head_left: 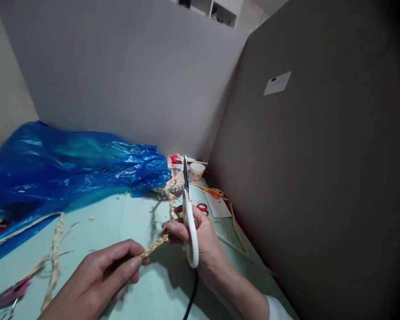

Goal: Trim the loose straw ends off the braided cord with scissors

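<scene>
Gripping a braid (156, 246) are left fingers (135, 264) and right fingers (178, 230), the latter holding scissors (194, 251) too, blue bag (86, 158) and cup (196, 172) beyond.

The braid (156, 245) is straw-yellow, the scissors (186, 208) white-handled, the plastic (96, 156) blue, the cup (196, 172) white with orange-toned print.

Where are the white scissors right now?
In the head view, the white scissors are near the middle, held in the right hand, right of the braided strand.
</scene>
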The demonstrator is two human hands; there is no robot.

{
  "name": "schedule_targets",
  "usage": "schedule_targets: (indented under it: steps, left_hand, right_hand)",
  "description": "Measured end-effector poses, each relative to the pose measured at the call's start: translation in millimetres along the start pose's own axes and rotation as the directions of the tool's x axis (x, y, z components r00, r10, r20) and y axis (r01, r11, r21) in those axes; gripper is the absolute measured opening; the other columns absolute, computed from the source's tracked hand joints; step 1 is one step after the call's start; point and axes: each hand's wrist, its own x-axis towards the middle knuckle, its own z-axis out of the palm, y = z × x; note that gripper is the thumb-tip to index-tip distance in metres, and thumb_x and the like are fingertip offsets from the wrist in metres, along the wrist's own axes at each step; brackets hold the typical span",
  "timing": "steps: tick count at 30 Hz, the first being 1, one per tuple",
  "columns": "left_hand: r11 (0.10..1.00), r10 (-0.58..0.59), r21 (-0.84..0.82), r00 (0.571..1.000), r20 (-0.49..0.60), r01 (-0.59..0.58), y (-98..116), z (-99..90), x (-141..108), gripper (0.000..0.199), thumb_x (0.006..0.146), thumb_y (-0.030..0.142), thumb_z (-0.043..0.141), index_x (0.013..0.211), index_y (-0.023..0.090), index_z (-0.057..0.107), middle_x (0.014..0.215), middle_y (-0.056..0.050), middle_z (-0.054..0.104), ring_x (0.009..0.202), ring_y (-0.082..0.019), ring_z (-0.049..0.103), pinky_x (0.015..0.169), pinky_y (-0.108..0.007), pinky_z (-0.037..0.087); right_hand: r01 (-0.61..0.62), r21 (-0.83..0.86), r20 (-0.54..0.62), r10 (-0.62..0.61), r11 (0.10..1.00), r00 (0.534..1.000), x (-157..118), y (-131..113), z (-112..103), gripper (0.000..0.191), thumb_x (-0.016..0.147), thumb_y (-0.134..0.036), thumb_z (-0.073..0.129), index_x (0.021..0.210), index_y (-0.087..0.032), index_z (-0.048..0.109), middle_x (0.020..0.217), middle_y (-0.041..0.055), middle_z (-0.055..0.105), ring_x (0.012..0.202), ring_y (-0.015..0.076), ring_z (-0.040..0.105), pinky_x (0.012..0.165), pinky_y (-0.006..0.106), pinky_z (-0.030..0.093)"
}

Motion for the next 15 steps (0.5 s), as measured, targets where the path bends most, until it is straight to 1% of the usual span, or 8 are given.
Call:
schedule_targets:
  steps: [3,6,8,10,12,13,15]
  left_hand:
    - [0.999,0.031,0.025,0.999,-0.022,-0.03,-1,0.8,1,0.04,0.078,0.065,0.067,0.073,0.026,0.076,0.06,0.001,0.057,0.058,-0.017,0.048,0.053,-0.024,0.039]
    - [0.995,0.071,0.079,0.994,-0.088,-0.064,-1,-2.5,3,0.039,0.076,0.067,0.069,0.078,0.029,0.079,0.071,-0.001,0.072,0.066,-0.021,0.058,0.056,-0.024,0.044]
    - [0.99,0.093,0.113,0.99,-0.109,-0.081,-1,-5.6,4,0.039,0.074,0.067,0.071,0.076,0.03,0.08,0.077,-0.001,0.077,0.071,-0.022,0.064,0.059,-0.023,0.047]
    - [0.993,0.051,0.11,0.995,-0.09,-0.041,-3,-7.9,5,0.04,0.074,0.068,0.07,0.076,0.029,0.079,0.065,0.0,0.071,0.062,-0.019,0.06,0.054,-0.022,0.045]
    - [0.997,-0.004,0.075,0.999,-0.035,0.007,-6,-8.8,6,0.044,0.077,0.07,0.067,0.078,0.028,0.077,0.055,0.002,0.061,0.051,-0.015,0.051,0.047,-0.022,0.041]
    - [0.999,-0.012,0.052,1.0,-0.007,0.012,-8,-8.7,7,0.045,0.079,0.07,0.065,0.077,0.027,0.076,0.054,0.003,0.059,0.049,-0.014,0.049,0.047,-0.022,0.04]
    - [1.0,0.013,0.007,0.998,0.054,-0.014,-13,-8.0,8,0.045,0.081,0.069,0.064,0.074,0.025,0.074,0.059,0.001,0.064,0.051,-0.014,0.052,0.052,-0.023,0.043]
  right_hand:
    - [-0.004,0.053,0.006,0.004,0.999,1.0,-2,1,1,0.062,0.052,-0.039,0.101,0.094,-0.019,0.06,0.076,0.0033,0.078,0.064,0.0155,0.072,0.064,0.024,0.059]
    - [-0.02,0.121,0.039,0.015,0.993,0.999,-5,1,3,0.06,0.055,-0.037,0.1,0.095,-0.018,0.059,0.082,0.0059,0.08,0.065,0.0152,0.074,0.066,0.024,0.061]
    - [-0.023,0.144,0.058,0.015,0.989,0.998,-7,1,5,0.058,0.058,-0.033,0.099,0.096,-0.017,0.06,0.083,0.0064,0.08,0.066,0.015,0.074,0.067,0.024,0.062]
    - [-0.014,0.163,0.067,0.003,0.987,0.998,-9,0,6,0.054,0.06,-0.031,0.099,0.095,-0.016,0.061,0.085,0.0067,0.08,0.067,0.0146,0.075,0.067,0.024,0.062]
    - [-0.007,0.183,0.074,-0.007,0.983,0.997,-10,0,7,0.051,0.061,-0.03,0.098,0.093,-0.015,0.061,0.087,0.0074,0.08,0.069,0.0144,0.075,0.068,0.023,0.063]
    - [-0.008,0.191,0.076,-0.007,0.981,0.997,-10,-1,7,0.051,0.061,-0.03,0.098,0.092,-0.015,0.061,0.087,0.0076,0.08,0.07,0.0146,0.075,0.068,0.023,0.063]
    - [-0.014,0.2,0.077,-0.001,0.98,0.997,-10,0,8,0.05,0.061,-0.03,0.098,0.091,-0.015,0.061,0.087,0.0074,0.08,0.072,0.0153,0.076,0.069,0.023,0.063]
